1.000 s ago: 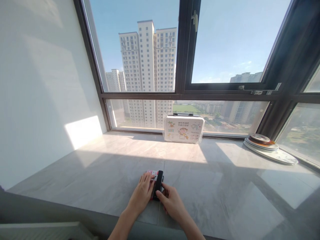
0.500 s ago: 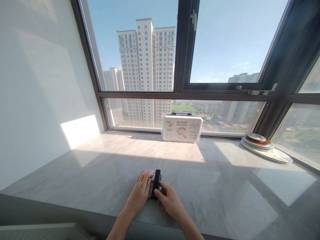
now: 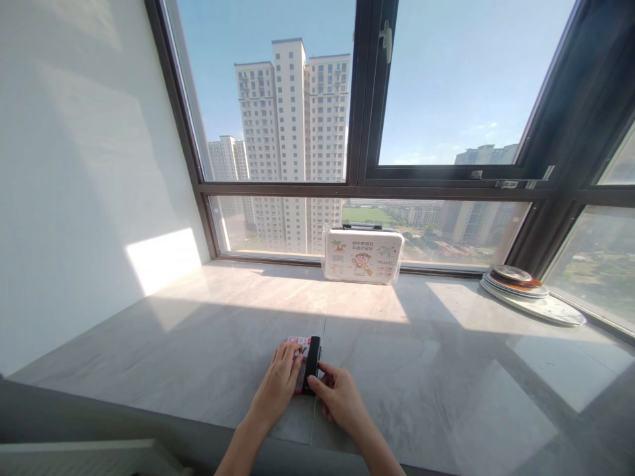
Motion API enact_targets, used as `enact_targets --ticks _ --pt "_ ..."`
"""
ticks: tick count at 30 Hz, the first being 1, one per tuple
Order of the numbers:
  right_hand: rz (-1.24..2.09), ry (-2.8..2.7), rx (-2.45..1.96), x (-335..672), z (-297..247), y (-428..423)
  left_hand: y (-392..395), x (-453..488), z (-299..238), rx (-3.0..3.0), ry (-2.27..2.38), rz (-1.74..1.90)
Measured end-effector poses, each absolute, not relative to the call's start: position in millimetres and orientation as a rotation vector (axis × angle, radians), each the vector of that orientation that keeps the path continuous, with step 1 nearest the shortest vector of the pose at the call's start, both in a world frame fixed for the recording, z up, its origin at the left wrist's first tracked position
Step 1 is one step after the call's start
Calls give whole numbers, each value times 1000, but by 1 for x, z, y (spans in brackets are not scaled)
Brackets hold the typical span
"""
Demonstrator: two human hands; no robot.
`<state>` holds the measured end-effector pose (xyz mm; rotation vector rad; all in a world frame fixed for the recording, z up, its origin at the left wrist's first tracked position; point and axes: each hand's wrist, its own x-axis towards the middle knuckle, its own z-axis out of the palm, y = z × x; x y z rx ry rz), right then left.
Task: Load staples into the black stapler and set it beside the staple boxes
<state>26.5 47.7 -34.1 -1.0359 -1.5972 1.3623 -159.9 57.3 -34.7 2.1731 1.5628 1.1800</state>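
Two hands work at the near middle of the ledge point(image 3: 149, 357). Your left hand point(image 3: 274, 385) lies over a flat pink-and-white pack point(image 3: 297, 340); whether its fingers grip or merely press cannot be told. Your right hand point(image 3: 342, 400) grips the near end of the black bar point(image 3: 312, 365), between thumb and fingers, along the pack's right side. The pack's contents cannot be made out. At far center, the printed case point(image 3: 364, 256) stands upright in clear wrap, closed, contents hidden. At far right, stacked plates point(image 3: 516, 284) rest on the ledge.
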Motion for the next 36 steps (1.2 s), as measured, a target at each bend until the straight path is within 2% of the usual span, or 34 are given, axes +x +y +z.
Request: enact_targets --ticks 13,36 --pt "1367 -1435 -1110 25 -41 48 51 -160 -28 2095 1597 1247" --pt "1353 -1500 -1115 26 -46 46 59 -165 -41 2104 1605 1277"
